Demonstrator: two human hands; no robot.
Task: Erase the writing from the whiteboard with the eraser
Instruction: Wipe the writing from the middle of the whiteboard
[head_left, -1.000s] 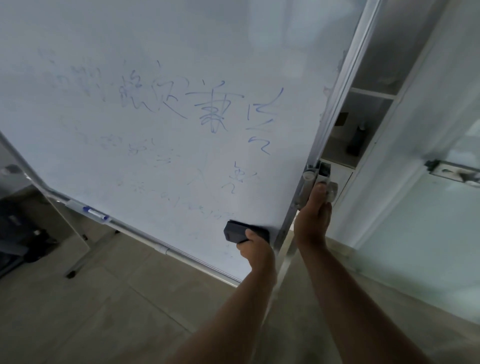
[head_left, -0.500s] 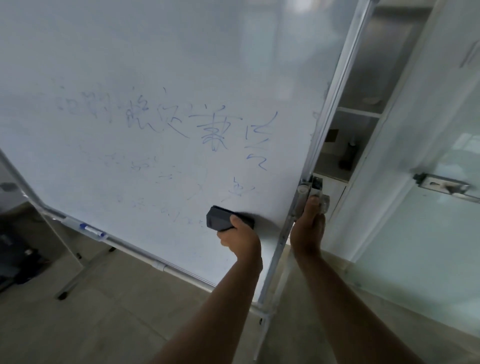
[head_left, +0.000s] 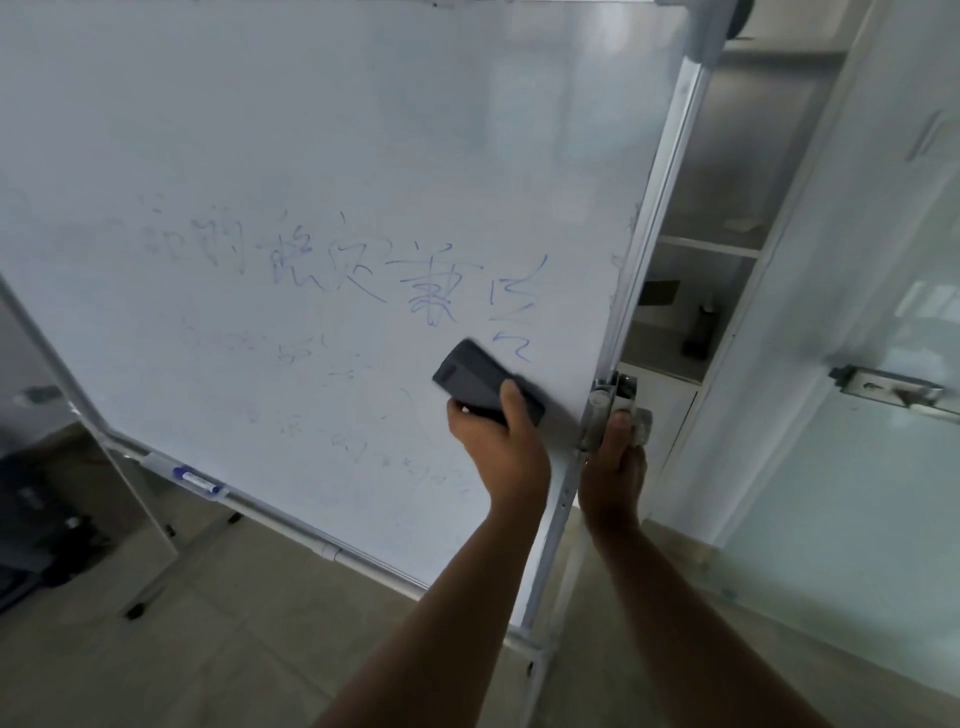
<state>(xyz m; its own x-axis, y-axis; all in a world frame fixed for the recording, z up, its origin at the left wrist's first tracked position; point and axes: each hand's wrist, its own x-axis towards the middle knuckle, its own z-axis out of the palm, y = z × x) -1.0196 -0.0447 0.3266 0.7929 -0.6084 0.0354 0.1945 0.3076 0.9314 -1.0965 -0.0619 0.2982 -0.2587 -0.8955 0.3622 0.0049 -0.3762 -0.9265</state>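
The eraser (head_left: 485, 382), gripped in the left hand (head_left: 501, 447), is pressed flat against the whiteboard (head_left: 311, 130). Over the last second it has been carried up from near the lower edge to a position just below and left of the rightmost blue strokes of the writing (head_left: 431, 291). Faint marks low on the board are seen to have thinned along that path, though smears remain there. The main row of characters is untouched by the pad so far. The right hand (head_left: 615, 467) is clasped around the bracket (head_left: 615, 395) on the frame (head_left: 660, 208), as before, and the board is judged to be steadied by it. Most of the erasing is judged still to be done. A marker (head_left: 195, 480) lies in the tray.
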